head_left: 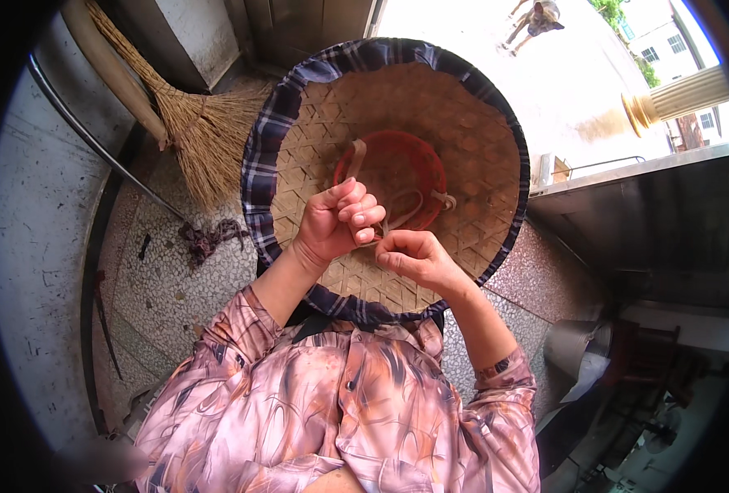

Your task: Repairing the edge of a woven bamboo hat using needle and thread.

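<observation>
A woven bamboo hat with a dark plaid cloth rim lies inside up before my body. In its hollow sits a red ring with a pale strap at its left side. The strap's other end is knotted at the ring's right side. My left hand is closed on the strap, its fingers curled toward me. Close beside it, my right hand pinches a thin part of the strap near the hat's middle. The fingers partly hide what lies between the two hands.
A straw broom leans at the left beside a metal panel. A dark mop-like bundle lies on the speckled floor. At the right are a dark cabinet and a metal bucket. A dog is outside.
</observation>
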`<state>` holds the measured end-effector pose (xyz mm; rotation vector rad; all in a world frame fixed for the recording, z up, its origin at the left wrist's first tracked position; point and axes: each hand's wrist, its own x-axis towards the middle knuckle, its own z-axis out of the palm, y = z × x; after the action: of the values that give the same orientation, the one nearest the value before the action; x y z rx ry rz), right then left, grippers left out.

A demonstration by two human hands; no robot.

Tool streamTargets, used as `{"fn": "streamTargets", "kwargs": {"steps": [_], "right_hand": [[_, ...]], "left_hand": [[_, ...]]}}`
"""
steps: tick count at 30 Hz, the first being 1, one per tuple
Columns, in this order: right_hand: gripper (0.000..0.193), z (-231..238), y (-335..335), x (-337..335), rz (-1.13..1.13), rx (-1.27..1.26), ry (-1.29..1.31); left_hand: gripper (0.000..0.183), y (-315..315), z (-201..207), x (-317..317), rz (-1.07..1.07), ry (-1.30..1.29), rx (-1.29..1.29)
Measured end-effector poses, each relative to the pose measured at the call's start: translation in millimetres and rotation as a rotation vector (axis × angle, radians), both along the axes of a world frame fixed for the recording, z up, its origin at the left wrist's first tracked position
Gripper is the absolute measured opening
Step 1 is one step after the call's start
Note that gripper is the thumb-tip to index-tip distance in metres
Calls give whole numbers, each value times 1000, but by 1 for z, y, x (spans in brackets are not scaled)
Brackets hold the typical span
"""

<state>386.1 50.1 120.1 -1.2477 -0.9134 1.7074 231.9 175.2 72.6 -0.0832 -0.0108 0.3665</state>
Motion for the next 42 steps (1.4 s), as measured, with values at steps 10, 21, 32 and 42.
{"fn": "streamTargets", "kwargs": {"steps": [10, 21, 32, 42], "right_hand": [[16, -14, -39, 20, -33, -195, 21], [12, -6, 5, -1, -161, -92, 152], [17, -24, -62, -6, -14, -159, 165], [21, -19, -71, -56, 55, -10, 176]], "left_hand": [[41, 12, 3, 3, 36, -19, -48], [42, 14, 3, 4, 51, 1, 107], [42, -5, -11, -35, 94, -195, 81], [41, -51, -24, -57, 6, -389, 265]]}}
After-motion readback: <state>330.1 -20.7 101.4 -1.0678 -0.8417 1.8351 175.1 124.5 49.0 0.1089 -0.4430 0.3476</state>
